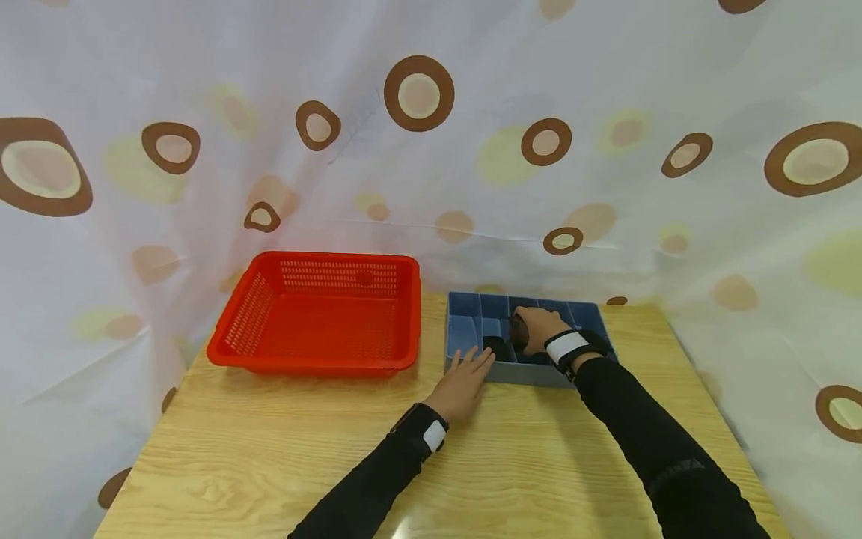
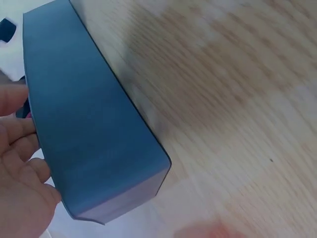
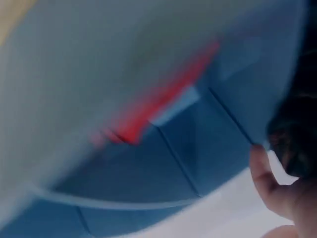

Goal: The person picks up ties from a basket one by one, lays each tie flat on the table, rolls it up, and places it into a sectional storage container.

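A blue-grey divided box point(image 1: 532, 374) lies on the table. My right hand point(image 1: 541, 328) reaches down into its middle and grips a dark, soft-looking bundle point(image 1: 518, 333); in the right wrist view the dark bundle point(image 3: 292, 144) shows at the right edge beside the fingers. Another dark item point(image 1: 497, 347) sits in a near compartment, just past my left fingertips. My left hand point(image 1: 460, 389) rests on the box's near left rim with fingers spread. The left wrist view has those fingers point(image 2: 22, 144) along the edge of the box's outer wall.
An orange-red perforated basket point(image 1: 313, 370) stands left of the box on the wooden table point(image 1: 269, 449). A blurred red thing point(image 3: 158, 104) shows by the box's compartments in the right wrist view. Patterned sheeting point(image 1: 471, 187) hangs behind the table and at both sides.
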The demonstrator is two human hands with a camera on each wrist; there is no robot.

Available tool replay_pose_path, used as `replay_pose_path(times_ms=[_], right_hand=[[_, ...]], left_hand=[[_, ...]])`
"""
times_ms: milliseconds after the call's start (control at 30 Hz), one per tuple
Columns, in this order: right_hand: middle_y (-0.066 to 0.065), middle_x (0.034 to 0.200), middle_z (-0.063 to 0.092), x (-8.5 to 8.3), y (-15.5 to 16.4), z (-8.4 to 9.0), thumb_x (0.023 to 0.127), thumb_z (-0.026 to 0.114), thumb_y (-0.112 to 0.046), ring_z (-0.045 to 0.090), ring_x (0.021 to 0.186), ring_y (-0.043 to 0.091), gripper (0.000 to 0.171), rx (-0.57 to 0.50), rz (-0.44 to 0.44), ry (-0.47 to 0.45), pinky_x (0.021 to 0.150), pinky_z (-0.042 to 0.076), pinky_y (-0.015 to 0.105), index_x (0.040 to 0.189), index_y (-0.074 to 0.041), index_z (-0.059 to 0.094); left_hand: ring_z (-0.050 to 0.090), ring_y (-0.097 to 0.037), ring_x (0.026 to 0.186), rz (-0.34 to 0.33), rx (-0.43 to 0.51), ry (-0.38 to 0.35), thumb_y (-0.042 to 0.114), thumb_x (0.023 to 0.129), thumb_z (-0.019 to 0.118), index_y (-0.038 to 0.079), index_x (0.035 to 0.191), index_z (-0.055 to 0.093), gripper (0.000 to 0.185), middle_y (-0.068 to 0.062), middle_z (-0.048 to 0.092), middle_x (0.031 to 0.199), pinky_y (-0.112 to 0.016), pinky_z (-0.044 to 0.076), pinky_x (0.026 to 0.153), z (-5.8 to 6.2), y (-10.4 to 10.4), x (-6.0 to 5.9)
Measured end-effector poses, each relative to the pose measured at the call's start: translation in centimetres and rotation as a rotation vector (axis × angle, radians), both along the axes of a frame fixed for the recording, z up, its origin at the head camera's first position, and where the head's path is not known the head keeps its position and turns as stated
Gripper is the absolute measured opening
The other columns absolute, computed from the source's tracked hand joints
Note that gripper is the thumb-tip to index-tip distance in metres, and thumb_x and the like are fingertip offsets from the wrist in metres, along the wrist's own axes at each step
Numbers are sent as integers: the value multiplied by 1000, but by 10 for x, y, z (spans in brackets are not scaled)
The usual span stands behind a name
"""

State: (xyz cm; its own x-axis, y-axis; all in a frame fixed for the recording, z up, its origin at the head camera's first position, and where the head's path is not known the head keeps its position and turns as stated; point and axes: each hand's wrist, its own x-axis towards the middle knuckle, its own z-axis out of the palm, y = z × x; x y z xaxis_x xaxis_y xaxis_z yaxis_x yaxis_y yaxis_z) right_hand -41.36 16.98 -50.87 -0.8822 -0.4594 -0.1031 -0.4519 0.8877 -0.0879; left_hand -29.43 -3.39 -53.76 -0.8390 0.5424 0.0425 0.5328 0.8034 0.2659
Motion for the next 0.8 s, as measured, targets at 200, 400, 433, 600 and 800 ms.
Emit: replay_pose_path(times_ms=[200, 400, 433, 600, 800], right_hand=[[15, 112, 65, -2, 7, -11, 65, 84, -17, 60, 101, 36, 67, -40, -59, -97, 89, 37, 67, 123, -5, 53], [16, 114, 64, 2, -1, -20, 71, 81, -13, 58, 104, 39, 58, 94, -65, -52, 93, 34, 69, 122, -6, 55], [16, 115, 64, 4, -2, -22, 73, 79, -11, 58, 105, 39, 54, 147, -54, -39, 94, 34, 69, 121, -6, 56], [12, 122, 63, 12, -5, -35, 83, 68, -8, 54, 115, 37, 45, 370, -22, 32, 97, 35, 66, 127, -11, 57], [13, 119, 61, 18, -2, -31, 80, 73, -16, 50, 116, 35, 38, 460, 51, 225, 101, 35, 57, 116, -12, 62]], left_hand=[[20, -28, 145, -18, -4, -45, 18, 99, 46, 8, 148, 27, 54, -6, 24, 156, -48, 16, 117, 5, 1, -1], [22, -26, 144, -9, -20, -16, 19, 97, 49, 10, 148, 28, 56, -4, 25, 156, -46, 17, 117, 4, -2, -4], [22, -26, 144, -12, -21, -15, 19, 97, 49, 10, 148, 28, 56, -3, 25, 156, -46, 18, 117, 4, -1, -4], [22, -26, 144, -30, -17, -39, 18, 96, 51, 10, 148, 28, 58, -4, 25, 156, -46, 17, 117, 2, 0, -4], [23, -25, 144, -14, -27, -52, 17, 95, 52, 11, 148, 28, 59, -3, 26, 156, -45, 17, 117, 5, 3, -3]])
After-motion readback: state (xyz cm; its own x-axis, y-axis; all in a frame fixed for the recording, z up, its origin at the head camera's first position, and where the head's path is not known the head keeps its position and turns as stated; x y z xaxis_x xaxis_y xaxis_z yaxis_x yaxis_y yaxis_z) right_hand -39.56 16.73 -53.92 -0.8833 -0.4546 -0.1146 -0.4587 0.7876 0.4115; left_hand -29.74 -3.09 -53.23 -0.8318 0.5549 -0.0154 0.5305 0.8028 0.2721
